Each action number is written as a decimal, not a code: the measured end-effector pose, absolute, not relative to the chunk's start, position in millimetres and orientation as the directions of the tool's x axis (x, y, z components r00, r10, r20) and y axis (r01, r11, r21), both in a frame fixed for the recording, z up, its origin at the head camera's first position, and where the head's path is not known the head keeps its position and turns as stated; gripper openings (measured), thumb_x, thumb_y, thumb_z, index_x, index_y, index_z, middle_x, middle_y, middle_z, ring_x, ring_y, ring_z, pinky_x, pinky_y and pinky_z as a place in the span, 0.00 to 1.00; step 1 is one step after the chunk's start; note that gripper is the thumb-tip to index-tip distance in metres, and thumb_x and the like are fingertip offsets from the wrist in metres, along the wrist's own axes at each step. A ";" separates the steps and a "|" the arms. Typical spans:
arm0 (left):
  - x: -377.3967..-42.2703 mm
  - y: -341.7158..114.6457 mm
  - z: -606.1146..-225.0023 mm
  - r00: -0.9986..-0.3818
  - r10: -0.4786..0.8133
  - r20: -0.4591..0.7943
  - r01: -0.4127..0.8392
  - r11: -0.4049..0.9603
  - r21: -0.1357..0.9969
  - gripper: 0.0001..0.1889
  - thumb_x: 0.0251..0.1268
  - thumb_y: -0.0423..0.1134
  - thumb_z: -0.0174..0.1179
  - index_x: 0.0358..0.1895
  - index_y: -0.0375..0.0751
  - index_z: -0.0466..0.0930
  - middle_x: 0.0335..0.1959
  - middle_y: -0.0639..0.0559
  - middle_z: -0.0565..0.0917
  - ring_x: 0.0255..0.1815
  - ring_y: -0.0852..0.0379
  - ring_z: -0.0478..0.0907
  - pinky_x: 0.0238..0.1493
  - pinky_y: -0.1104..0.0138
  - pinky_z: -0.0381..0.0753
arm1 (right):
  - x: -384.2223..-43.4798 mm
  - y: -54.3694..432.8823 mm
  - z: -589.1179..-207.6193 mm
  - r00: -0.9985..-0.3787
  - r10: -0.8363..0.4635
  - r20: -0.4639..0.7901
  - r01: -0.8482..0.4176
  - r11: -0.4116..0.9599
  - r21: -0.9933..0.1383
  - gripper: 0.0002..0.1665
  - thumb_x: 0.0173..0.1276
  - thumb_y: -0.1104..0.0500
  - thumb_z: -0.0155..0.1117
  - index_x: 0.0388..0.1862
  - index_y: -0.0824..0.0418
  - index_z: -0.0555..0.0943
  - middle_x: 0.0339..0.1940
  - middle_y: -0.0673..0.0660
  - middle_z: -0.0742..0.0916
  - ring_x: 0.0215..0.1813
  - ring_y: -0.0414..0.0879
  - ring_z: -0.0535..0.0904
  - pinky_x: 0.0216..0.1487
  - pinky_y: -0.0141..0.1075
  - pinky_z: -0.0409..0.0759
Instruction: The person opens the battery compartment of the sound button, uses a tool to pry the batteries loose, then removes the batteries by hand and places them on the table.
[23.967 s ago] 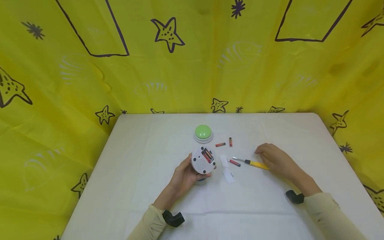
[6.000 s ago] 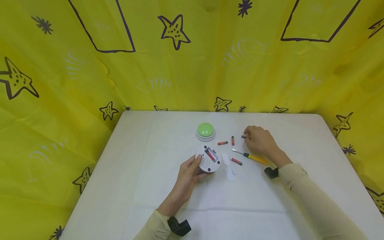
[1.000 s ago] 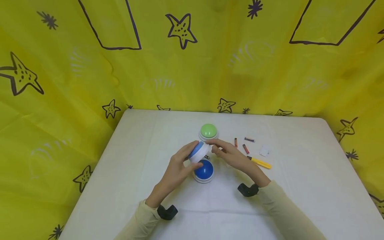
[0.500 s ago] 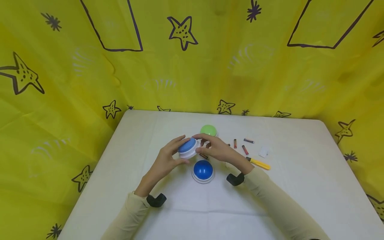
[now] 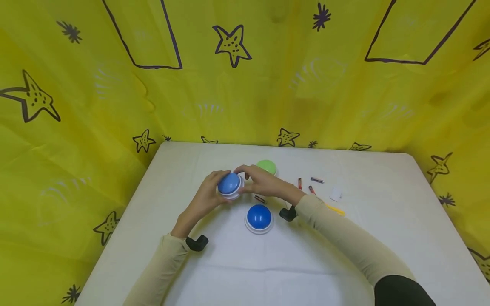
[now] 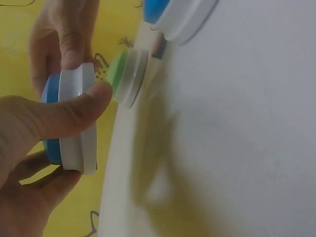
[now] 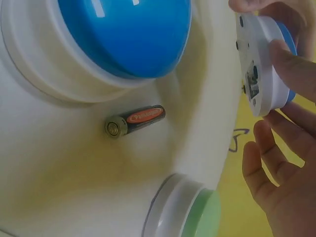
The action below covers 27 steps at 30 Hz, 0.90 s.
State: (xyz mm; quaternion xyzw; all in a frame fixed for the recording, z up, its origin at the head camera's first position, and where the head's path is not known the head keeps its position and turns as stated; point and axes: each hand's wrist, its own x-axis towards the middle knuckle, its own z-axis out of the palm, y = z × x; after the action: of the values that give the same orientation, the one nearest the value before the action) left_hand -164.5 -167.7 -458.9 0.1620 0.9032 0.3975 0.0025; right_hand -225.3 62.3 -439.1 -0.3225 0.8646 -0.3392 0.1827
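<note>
A light blue push button [image 5: 229, 183] with a white base is held above the table, its blue dome facing up. My left hand [image 5: 203, 199] grips it from the left, thumb on the base's near side. From the right, my right hand [image 5: 262, 182] pinches the base's edge between thumb and fingers. In the right wrist view the button's underside [image 7: 251, 64] shows an uncovered battery slot and small dark feet. Below the hands lies a loose battery [image 7: 138, 120], between a darker blue button [image 5: 259, 217] and a green button [image 5: 266, 166], partly behind my right hand.
Right of my hands lie a red battery [image 5: 300, 183], a darker battery [image 5: 317, 180] and another red one [image 5: 311, 189], partly covered. A white battery cover [image 5: 335, 194] and a yellow-handled screwdriver [image 5: 335, 210], mostly hidden by the sleeve, lie there too.
Earlier, the button's underside faced up, with two batteries, then one, in its slot. The dome now faces up. In the last second both hands have moved left with it.
</note>
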 end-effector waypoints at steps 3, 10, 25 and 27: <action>-168.1 -167.6 -462.3 -0.948 0.293 0.123 0.292 0.652 0.699 0.47 0.48 0.31 0.83 0.75 0.38 0.70 0.72 0.38 0.73 0.74 0.36 0.69 0.75 0.43 0.72 | -229.6 57.6 -439.0 -0.713 -0.694 -0.103 -0.463 0.576 -0.674 0.38 0.69 0.51 0.75 0.74 0.54 0.72 0.64 0.58 0.83 0.60 0.52 0.78 0.60 0.44 0.83; -176.1 -168.5 -468.9 -0.927 0.350 0.139 0.359 0.714 0.601 0.48 0.44 0.36 0.85 0.74 0.36 0.72 0.69 0.39 0.75 0.69 0.38 0.71 0.73 0.46 0.75 | -235.5 53.0 -438.6 -0.696 -0.705 -0.135 -0.492 0.606 -0.626 0.34 0.69 0.55 0.75 0.70 0.59 0.74 0.67 0.61 0.84 0.67 0.54 0.80 0.70 0.48 0.80; -178.8 -167.0 -482.5 -0.928 0.360 0.094 0.345 0.740 0.578 0.45 0.46 0.37 0.85 0.72 0.38 0.74 0.67 0.39 0.75 0.67 0.39 0.70 0.70 0.45 0.77 | -239.1 50.9 -452.1 -0.683 -0.700 -0.206 -0.481 0.644 -0.595 0.30 0.73 0.56 0.72 0.70 0.60 0.74 0.68 0.59 0.83 0.70 0.54 0.79 0.74 0.48 0.77; -179.6 -166.7 -483.5 -0.927 0.365 0.091 0.349 0.742 0.572 0.45 0.47 0.38 0.84 0.72 0.39 0.74 0.68 0.39 0.75 0.67 0.39 0.70 0.70 0.45 0.77 | -238.8 52.9 -452.4 -0.686 -0.698 -0.207 -0.480 0.647 -0.593 0.31 0.74 0.55 0.71 0.72 0.60 0.74 0.69 0.59 0.83 0.71 0.54 0.78 0.75 0.48 0.76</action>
State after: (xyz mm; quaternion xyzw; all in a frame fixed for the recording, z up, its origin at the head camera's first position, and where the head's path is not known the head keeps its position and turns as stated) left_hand -179.6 -166.7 -483.5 0.1911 0.9332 0.3039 0.0135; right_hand -238.8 52.9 -452.4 -0.3337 0.8819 -0.2551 0.2139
